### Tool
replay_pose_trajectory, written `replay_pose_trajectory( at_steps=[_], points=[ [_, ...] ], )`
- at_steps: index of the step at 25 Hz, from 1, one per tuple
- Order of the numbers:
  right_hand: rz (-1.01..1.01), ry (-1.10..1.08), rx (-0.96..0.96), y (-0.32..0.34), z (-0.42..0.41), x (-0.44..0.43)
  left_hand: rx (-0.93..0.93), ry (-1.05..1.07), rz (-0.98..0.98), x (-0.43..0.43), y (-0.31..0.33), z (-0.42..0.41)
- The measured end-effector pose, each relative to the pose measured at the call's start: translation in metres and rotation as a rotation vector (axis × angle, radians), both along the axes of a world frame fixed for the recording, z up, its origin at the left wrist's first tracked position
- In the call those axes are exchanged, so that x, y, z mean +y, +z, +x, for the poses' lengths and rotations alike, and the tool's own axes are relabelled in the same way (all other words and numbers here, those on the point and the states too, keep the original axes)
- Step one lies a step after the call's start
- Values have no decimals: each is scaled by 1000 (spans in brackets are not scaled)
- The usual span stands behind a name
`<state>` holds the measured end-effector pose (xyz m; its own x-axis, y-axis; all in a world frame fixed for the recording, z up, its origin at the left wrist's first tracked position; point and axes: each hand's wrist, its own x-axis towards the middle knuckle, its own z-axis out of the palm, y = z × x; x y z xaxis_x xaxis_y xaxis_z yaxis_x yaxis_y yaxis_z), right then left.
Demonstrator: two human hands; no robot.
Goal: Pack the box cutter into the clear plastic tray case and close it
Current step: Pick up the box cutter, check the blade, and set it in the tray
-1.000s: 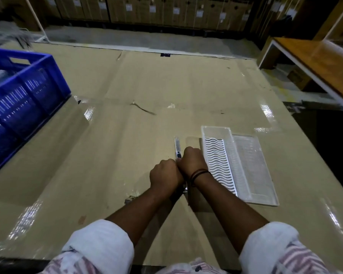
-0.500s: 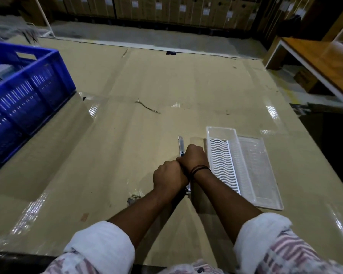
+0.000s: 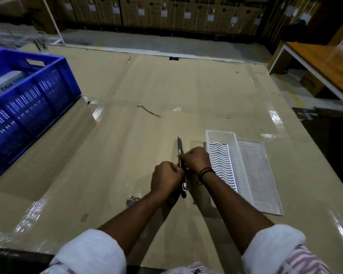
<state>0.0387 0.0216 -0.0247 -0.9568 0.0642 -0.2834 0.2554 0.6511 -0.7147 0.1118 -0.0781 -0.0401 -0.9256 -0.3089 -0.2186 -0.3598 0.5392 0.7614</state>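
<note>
The box cutter [image 3: 180, 147] is a slim dark knife with its blade end pointing away from me, held above the cardboard-covered table. My left hand [image 3: 165, 177] grips its rear part and my right hand [image 3: 196, 159] grips its middle; the handle's tail pokes out below my hands. The clear plastic tray case [image 3: 251, 175] lies open just right of my right hand, a white wavy insert in its left half and the flat lid to the right.
A blue slotted crate [image 3: 28, 107] with a white box inside stands at the left. A torn spot [image 3: 132, 201] marks the cardboard below my left wrist. A wooden table [image 3: 325, 64] is at the far right, stacked cartons along the back.
Both hands stay closed on the box cutter in about the same place. The camera has tilted slightly, shifting the whole scene in view.
</note>
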Motion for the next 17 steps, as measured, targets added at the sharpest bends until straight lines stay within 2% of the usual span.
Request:
replay_pose_trajectory(
  at_steps=[3, 5, 6, 11, 17],
  points=[
    [-316, -88, -17, 14, -2, 10, 43, 32, 253, -6, 11, -2],
    [-618, -153, -57, 26, 0, 15, 75, 18, 356, -7, 26, -3],
    [-696, -157, -48, 30, 0, 17, 87, 7, 395, -6, 34, -4],
    [-800, -144, 53, 48, 4, 28, 171, -78, 458, -1, 57, -1],
    [-798, -141, 155, 62, 2, 49, 226, -446, 199, 5, 61, 15]
  ],
)
